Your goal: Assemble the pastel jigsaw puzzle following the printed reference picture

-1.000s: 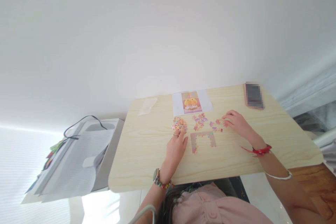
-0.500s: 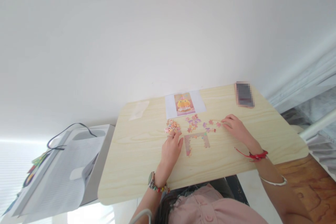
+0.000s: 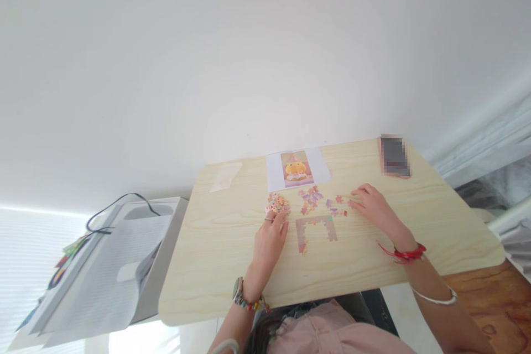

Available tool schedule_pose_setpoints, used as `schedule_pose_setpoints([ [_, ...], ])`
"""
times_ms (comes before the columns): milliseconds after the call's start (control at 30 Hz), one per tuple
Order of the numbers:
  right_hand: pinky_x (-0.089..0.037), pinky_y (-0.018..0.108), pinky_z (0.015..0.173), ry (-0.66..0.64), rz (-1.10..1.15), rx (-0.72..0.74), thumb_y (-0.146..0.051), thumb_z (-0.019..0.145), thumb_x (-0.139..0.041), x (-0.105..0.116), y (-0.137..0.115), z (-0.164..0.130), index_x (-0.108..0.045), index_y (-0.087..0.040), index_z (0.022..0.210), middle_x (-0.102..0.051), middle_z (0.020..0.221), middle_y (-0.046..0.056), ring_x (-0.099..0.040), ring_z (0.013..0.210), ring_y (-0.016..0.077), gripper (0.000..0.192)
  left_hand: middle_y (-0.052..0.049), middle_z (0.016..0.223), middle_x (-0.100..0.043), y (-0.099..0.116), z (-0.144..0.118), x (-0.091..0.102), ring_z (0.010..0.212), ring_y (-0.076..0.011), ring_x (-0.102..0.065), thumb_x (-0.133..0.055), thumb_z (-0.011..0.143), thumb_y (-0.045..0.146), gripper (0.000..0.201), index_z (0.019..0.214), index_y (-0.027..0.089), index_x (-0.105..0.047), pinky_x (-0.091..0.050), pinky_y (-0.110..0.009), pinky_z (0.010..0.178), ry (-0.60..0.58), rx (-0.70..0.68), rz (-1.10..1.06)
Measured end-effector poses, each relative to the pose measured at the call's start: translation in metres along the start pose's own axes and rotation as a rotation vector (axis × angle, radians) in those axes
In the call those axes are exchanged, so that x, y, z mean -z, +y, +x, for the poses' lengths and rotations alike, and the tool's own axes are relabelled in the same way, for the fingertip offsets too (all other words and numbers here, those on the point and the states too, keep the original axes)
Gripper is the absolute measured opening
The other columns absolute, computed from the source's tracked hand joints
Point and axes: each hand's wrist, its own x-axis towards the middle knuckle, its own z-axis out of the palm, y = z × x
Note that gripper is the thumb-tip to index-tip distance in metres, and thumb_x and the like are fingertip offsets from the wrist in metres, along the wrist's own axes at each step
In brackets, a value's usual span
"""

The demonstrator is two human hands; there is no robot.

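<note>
1. Your left hand lies flat and open, fingertips touching the heap of puzzle pieces.
2. Your right hand rests loosely open beside scattered pieces above the half-built frame.

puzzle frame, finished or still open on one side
Still open: the puzzle frame has top and two sides joined, no near edge. Loose pieces lie beyond it.

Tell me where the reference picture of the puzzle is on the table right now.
In the head view the reference picture lies flat at the table's far edge by the wall, just beyond the loose puzzle pieces.
</note>
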Motion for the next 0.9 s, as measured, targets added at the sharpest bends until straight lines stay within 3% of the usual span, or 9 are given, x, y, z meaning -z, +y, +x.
schedule_pose_setpoints([
  [133,-0.044,0.036,0.074,-0.021,0.031,-0.028,-0.028,0.078,-0.051,-0.001,0.015,-0.012,-0.059,-0.019,0.085,-0.054,0.086,0.007,-0.054,0.083,0.0215,0.014,-0.006,0.104,-0.054,-0.001,0.000,-0.002,0.072,-0.0118,-0.057,-0.038,0.086,0.025,0.029,0.112,0.024,-0.052,-0.044,-0.023,0.062,-0.006,0.005,0.000],
  [267,-0.045,0.037,0.074,-0.015,0.050,-0.022,-0.025,0.079,-0.049,0.000,0.009,-0.011,-0.058,-0.020,0.084,-0.054,0.087,0.007,-0.054,0.083,0.0211,0.012,-0.006,0.104,-0.054,0.000,0.001,-0.005,0.076,-0.0134,-0.058,-0.040,0.086,0.025,0.029,0.113,0.024,-0.051,-0.044,-0.023,0.064,-0.003,-0.004,0.001],
  [367,-0.045,0.037,0.076,-0.027,0.081,0.061,-0.021,0.079,-0.048,0.002,-0.009,0.007,-0.058,-0.022,0.092,-0.054,0.090,0.007,-0.053,0.085,0.0205,0.016,-0.007,0.105,-0.054,0.002,0.002,-0.006,0.082,-0.0153,-0.058,-0.041,0.085,0.024,0.030,0.113,0.023,-0.050,-0.045,-0.024,0.064,0.007,-0.017,0.000],
  [500,-0.044,0.031,0.074,-0.151,0.084,0.247,-0.015,0.079,-0.046,-0.005,-0.044,0.049,-0.059,-0.021,0.096,-0.053,0.090,0.006,-0.053,0.083,0.0176,0.023,-0.007,0.105,-0.055,0.004,0.002,-0.005,0.084,-0.0158,-0.058,-0.042,0.085,0.024,0.029,0.112,0.023,-0.050,-0.045,-0.024,0.065,-0.002,-0.024,0.014],
  [667,-0.041,0.029,0.072,-0.286,0.024,0.420,-0.014,0.079,-0.048,-0.022,-0.069,0.095,-0.063,-0.018,0.079,-0.054,0.087,0.006,-0.051,0.080,0.0167,0.016,-0.006,0.103,-0.055,0.006,0.000,-0.001,0.082,-0.0151,-0.058,-0.043,0.085,0.024,0.027,0.111,0.023,-0.051,-0.045,-0.023,0.065,0.015,-0.020,0.018],
  [767,-0.041,0.028,0.070,-0.370,0.017,0.449,-0.013,0.078,-0.048,-0.027,-0.070,0.106,-0.062,-0.017,0.070,-0.054,0.085,0.006,-0.051,0.077,0.0158,0.017,-0.006,0.101,-0.055,0.004,-0.003,0.000,0.077,-0.0138,-0.058,-0.041,0.085,0.024,0.025,0.108,0.022,-0.053,-0.045,-0.023,0.064,0.014,-0.016,0.006],
  [900,-0.041,0.027,0.069,-0.399,0.087,0.377,-0.011,0.075,-0.051,-0.021,-0.068,0.110,-0.061,-0.017,0.067,-0.053,0.083,0.005,-0.051,0.074,0.0148,0.014,-0.005,0.101,-0.055,0.000,-0.005,0.000,0.075,-0.0125,-0.057,-0.040,0.086,0.026,0.024,0.106,0.022,-0.054,-0.044,-0.022,0.064,-0.003,-0.013,-0.005],
])
